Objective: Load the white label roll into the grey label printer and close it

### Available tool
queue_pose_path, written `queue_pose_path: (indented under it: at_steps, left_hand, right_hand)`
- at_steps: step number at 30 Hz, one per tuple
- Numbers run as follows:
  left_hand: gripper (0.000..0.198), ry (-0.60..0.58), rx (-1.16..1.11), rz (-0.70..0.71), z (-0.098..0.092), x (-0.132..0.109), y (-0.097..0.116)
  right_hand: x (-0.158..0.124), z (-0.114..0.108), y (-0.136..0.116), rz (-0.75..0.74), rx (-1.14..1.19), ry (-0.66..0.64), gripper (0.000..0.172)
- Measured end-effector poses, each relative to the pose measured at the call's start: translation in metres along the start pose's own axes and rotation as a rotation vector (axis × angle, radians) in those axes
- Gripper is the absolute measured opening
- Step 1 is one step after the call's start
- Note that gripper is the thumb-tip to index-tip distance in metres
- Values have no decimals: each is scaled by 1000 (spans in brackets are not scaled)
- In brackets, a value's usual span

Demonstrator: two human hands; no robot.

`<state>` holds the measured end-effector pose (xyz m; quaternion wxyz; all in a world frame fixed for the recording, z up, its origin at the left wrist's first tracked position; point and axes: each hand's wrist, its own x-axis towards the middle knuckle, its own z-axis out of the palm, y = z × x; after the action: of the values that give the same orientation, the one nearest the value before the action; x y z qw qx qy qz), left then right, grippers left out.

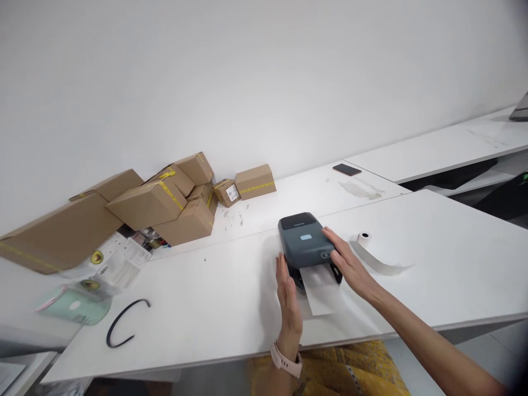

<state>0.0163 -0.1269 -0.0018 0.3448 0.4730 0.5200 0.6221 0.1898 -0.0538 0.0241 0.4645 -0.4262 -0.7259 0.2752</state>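
A dark grey label printer (303, 245) sits on the white table (206, 308), with a white label sheet (322, 290) coming out of its front. My left hand (287, 300) lies with fingers stretched out along the printer's left side, a pink watch on the wrist. My right hand (348, 263) rests open on the printer's right front corner, fingers flat over its top edge. A partly unrolled white paper roll (364, 238) lies just right of the printer.
Several brown cardboard boxes (165, 201) with yellow tape are piled at the back left against the wall. Packets and a green pouch (76, 305) lie at the left, near a black curved cable (124, 322). A phone (347, 169) lies on the far table.
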Motion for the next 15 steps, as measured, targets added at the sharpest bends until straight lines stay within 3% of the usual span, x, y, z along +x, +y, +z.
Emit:
queue_pose_path:
  at_steps: [4, 6, 11, 15]
  left_hand:
    - [58, 6, -17, 70, 5, 36, 28]
    - [57, 1, -29, 92, 6, 53, 30]
    - [54, 33, 128, 10, 2, 81, -3]
    - [53, 49, 279, -135, 2, 98, -30]
  right_hand:
    - [45, -6, -14, -183, -127, 75, 51]
    - [71, -6, -20, -228, -134, 125, 46]
    - [136, -6, -29, -195, -128, 183, 42]
    - [183, -4, -30, 8, -175, 156, 51]
